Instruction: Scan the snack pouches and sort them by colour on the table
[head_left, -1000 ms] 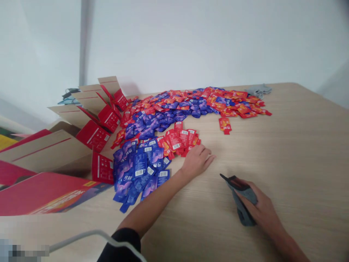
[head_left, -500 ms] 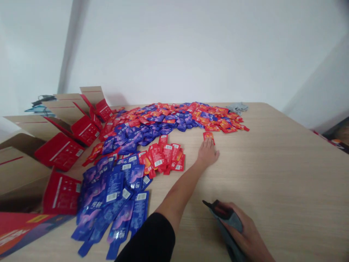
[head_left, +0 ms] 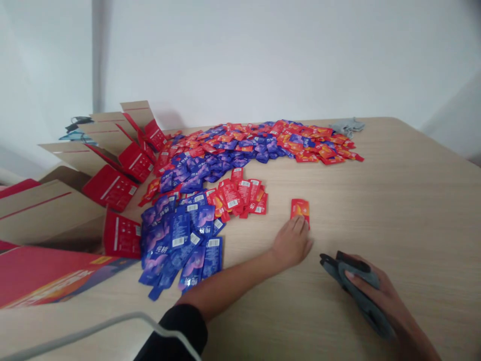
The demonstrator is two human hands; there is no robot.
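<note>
My left hand [head_left: 293, 241] lies palm down on the table, its outstretched fingers resting on the near end of a red and orange packet [head_left: 300, 208]. My right hand [head_left: 385, 291] is closed around a grey and black handheld tool [head_left: 356, 288] with a narrow black front end; its exact kind is unclear. It is held a short way right of my left hand. Left of the single packet lies a small group of red packets [head_left: 233, 198], mostly barcode side up. Larger blue packets [head_left: 180, 245] overlap in a heap nearer to me.
A long mixed pile of red and blue packets [head_left: 240, 150] stretches along the wall. Several open cardboard boxes [head_left: 112, 188] stand along the left. A grey cloth [head_left: 349, 126] lies at the back right. A pale cable [head_left: 124, 317] crosses the lower left.
My left hand has drawn the red and orange packet nearer to me along the table. The view has shifted, and a cable has come into it. My right hand still holds the tool.
</note>
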